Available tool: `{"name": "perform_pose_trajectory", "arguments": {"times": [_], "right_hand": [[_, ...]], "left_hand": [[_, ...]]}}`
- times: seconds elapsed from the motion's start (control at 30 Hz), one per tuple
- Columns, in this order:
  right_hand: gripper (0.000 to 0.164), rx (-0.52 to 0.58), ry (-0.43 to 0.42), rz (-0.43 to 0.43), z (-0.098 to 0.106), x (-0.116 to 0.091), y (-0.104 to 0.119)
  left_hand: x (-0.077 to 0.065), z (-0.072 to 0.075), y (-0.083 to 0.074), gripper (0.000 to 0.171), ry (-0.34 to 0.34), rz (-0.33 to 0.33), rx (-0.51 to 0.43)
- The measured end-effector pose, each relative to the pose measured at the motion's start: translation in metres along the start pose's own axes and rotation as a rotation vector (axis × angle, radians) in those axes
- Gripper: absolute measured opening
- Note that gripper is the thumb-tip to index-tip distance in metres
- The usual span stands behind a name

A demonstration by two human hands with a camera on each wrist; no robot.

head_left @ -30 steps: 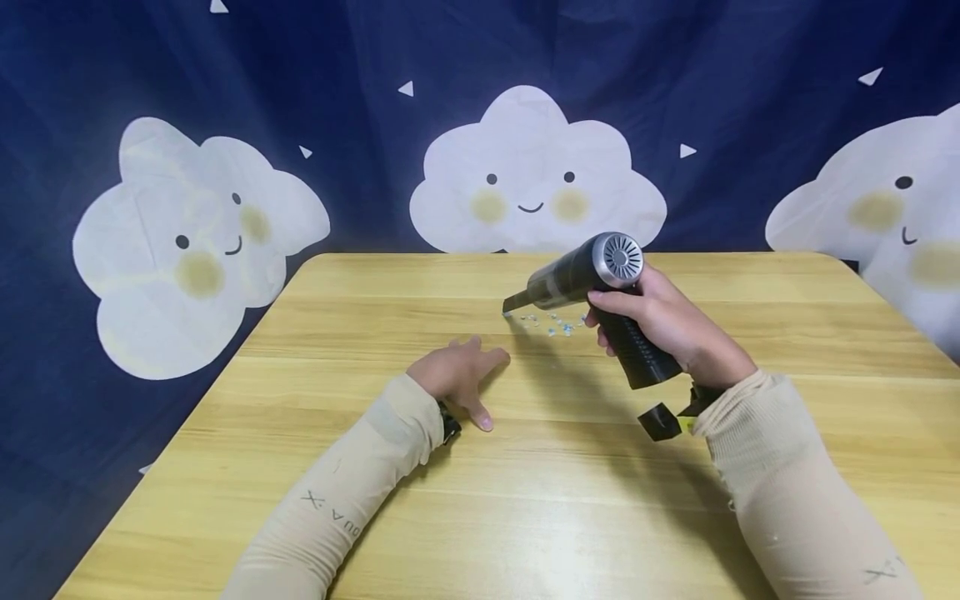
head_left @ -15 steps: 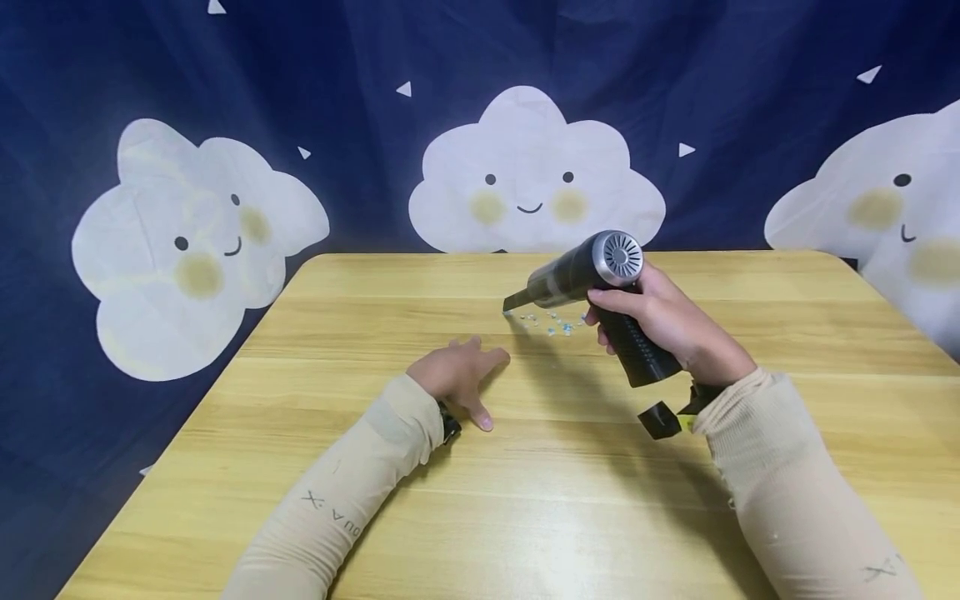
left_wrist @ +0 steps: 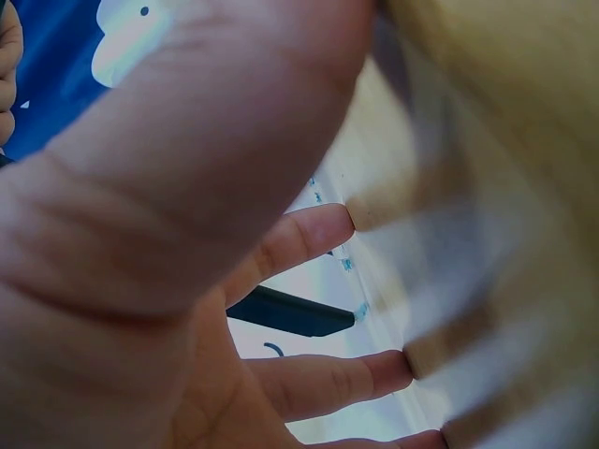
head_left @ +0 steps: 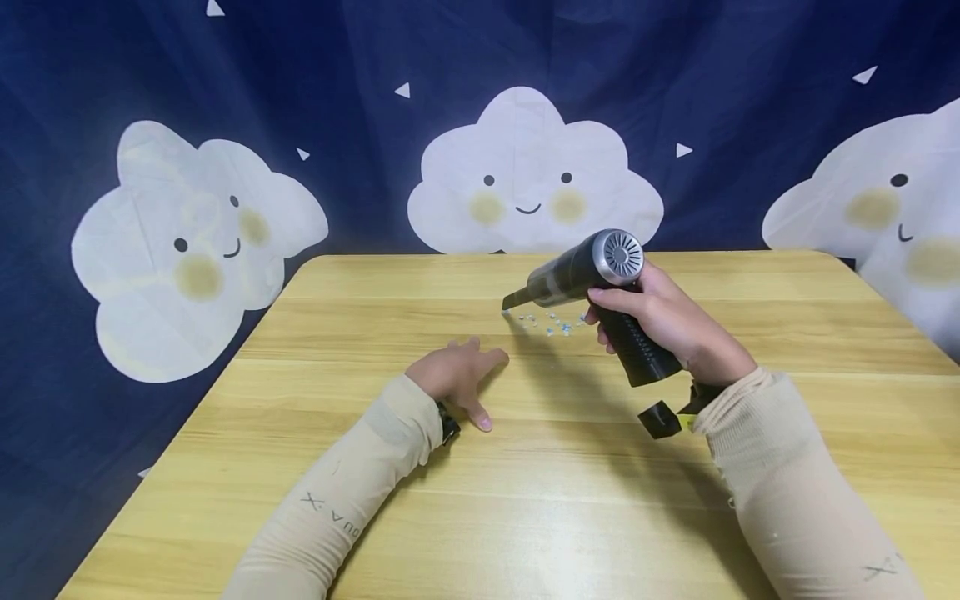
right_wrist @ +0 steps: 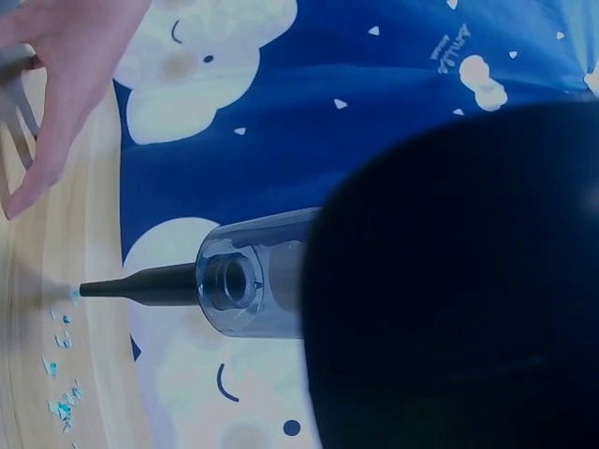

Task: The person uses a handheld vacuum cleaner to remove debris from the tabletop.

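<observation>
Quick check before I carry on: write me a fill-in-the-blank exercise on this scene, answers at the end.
1. The vacuum is in the person's ____ hand.
2. The other hand holds ____.
3. The small bits lie ____ the table.
4. The curtain behind, with its white clouds, is dark ____.

Missing words: right; nothing; on; blue.

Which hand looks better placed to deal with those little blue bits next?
Probably the right hand: it grips the vacuum, whose nozzle is beside the bits. The left hand holds nothing and touches the table.
</observation>
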State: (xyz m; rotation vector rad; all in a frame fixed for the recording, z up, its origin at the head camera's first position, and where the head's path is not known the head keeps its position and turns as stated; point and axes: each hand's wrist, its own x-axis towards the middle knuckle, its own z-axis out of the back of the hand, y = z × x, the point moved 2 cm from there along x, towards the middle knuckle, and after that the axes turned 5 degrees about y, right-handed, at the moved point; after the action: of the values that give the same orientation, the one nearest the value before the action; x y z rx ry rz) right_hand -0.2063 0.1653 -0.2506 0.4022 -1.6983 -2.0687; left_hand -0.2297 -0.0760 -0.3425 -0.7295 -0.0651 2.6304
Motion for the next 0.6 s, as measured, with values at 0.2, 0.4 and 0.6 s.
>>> {"name": "perform_pose_trajectory", "arguments": {"times": [0.2, 0.4, 0.6], "right_hand": [[0.038, 0.018, -0.019, 0.008, -0.0007, 0.0007, 0.0018], [0.035, 0.032, -0.04, 0.006, -0.0005, -0.0007, 0.003], [0.037, 0.04, -0.044, -0.005, -0.001, -0.0002, 0.0018]], "left_hand": [[0.0019, -0.0011, 0.0029, 0.103, -0.007, 0.0, -0.007], [0.0022, -0.0016, 0.0034, 0.102, -0.008, -0.01, -0.007], [0.0015, -0.0012, 0.0028, 0.103, -0.008, -0.013, -0.011]]}}
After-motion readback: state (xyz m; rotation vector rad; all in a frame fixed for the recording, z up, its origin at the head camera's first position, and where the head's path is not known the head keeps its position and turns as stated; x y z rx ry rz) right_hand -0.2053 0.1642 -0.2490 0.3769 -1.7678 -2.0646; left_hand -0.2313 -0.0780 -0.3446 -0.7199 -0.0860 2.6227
